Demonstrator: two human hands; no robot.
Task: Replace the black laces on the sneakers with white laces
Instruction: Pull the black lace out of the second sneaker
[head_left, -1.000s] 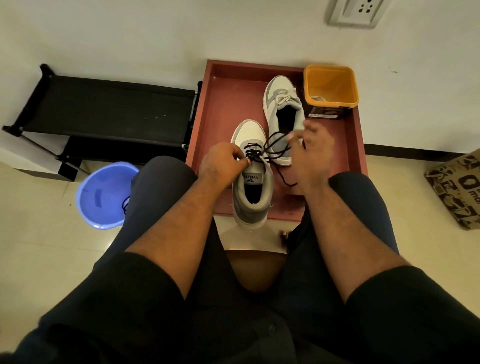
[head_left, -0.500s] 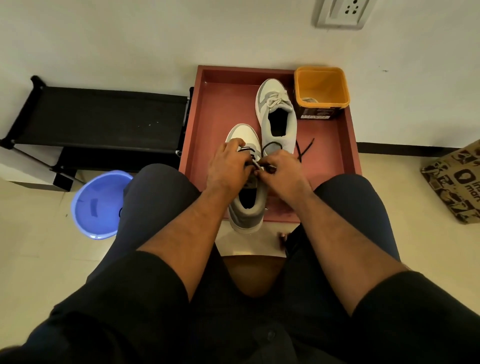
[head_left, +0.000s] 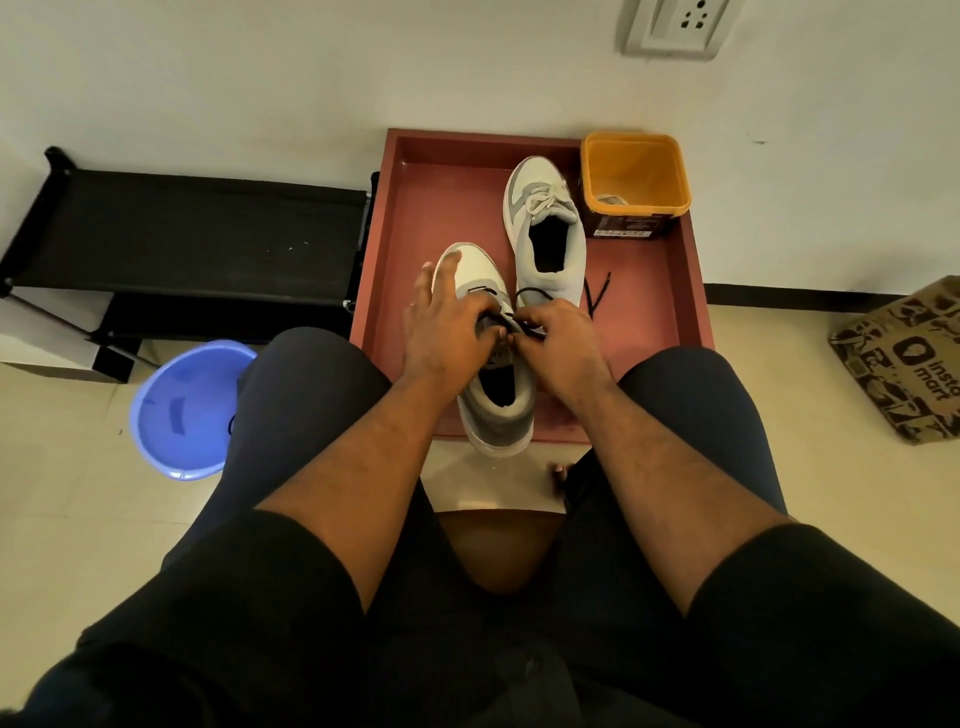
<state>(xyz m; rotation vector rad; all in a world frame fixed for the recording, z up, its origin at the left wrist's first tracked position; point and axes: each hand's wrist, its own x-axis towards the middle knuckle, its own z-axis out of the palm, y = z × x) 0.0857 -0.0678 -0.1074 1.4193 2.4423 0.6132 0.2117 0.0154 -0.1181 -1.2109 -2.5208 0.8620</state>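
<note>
Two grey-and-white sneakers lie on a red tray (head_left: 447, 187). The near sneaker (head_left: 496, 410) carries a black lace (head_left: 597, 296) whose loose ends trail to the right on the tray. My left hand (head_left: 447, 332) rests over its lace area, pinching at the lace with thumb and forefinger while the other fingers spread toward the toe. My right hand (head_left: 563, 343) pinches the black lace at the shoe's tongue. The far sneaker (head_left: 545, 218) has a white lace tied in it. An orange tub (head_left: 636, 176) at the tray's back right holds a pale lace.
A blue plastic basin (head_left: 182, 410) with a dark lace end at its rim sits on the floor at left. A black shoe rack (head_left: 192, 239) stands against the wall. A printed cardboard box (head_left: 904, 358) lies at right. My knees flank the tray.
My right hand came down from the lifted lace and met my left hand at the near sneaker's eyelets. The lace ends dropped onto the tray. My left fingers have since spread toward the toe.
</note>
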